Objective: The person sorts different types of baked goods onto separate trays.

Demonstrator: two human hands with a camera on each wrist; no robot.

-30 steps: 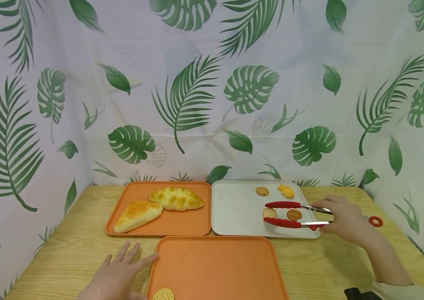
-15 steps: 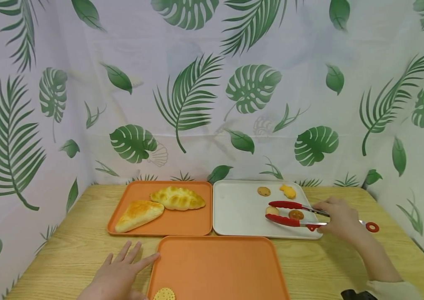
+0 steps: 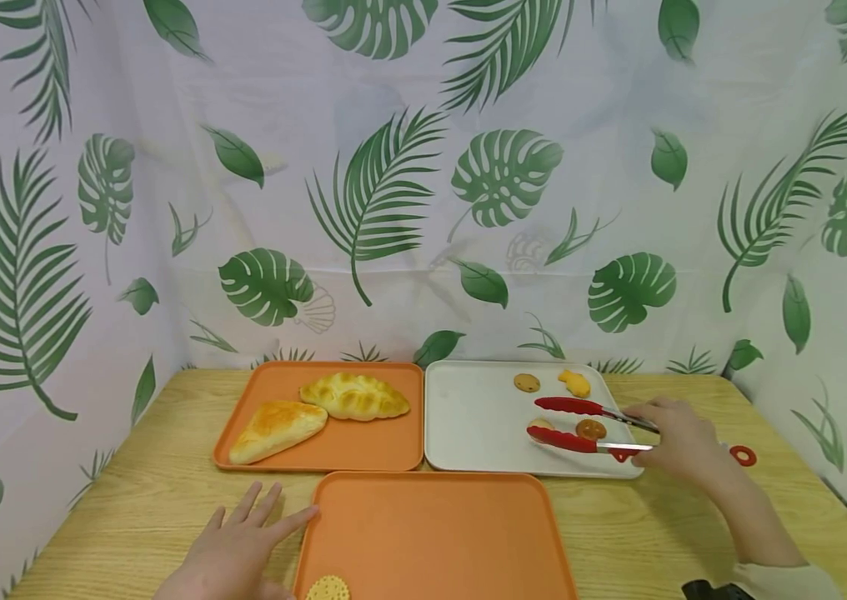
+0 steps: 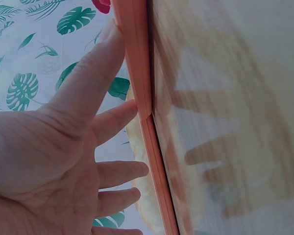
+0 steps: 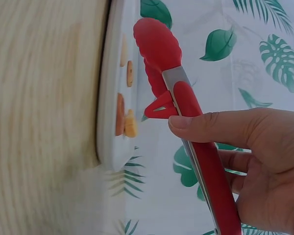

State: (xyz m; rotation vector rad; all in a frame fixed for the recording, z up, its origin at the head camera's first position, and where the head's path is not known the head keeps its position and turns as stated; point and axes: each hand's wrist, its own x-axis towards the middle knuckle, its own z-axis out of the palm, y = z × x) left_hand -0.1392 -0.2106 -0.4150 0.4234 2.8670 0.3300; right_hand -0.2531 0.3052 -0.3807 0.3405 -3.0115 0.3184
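R. hand (image 3: 674,433), fingers curled, is gripping red tongs (image 3: 577,442) at center R. of the head frame, thumb resting on the handle. Tongs are pointing L., long axis running nearly horiz., dipping slightly toward the ring end at R.; their jaws are standing apart. In the R.-wrist view the tips are pointing up and a bit L., hanging clear of the white tray (image 3: 468,417). The lower jaw is partly hiding a round cookie (image 3: 541,423); a pretzel (image 3: 592,429) is showing btwn. the arms. L. hand (image 3: 232,542), lower L. of frame, is spreading its fingers straight, gripping nothing, one fingertip meeting the front tray's (image 3: 434,533) L. rim; a yellow cracker (image 3: 328,588) is lying there, bottom ctr.
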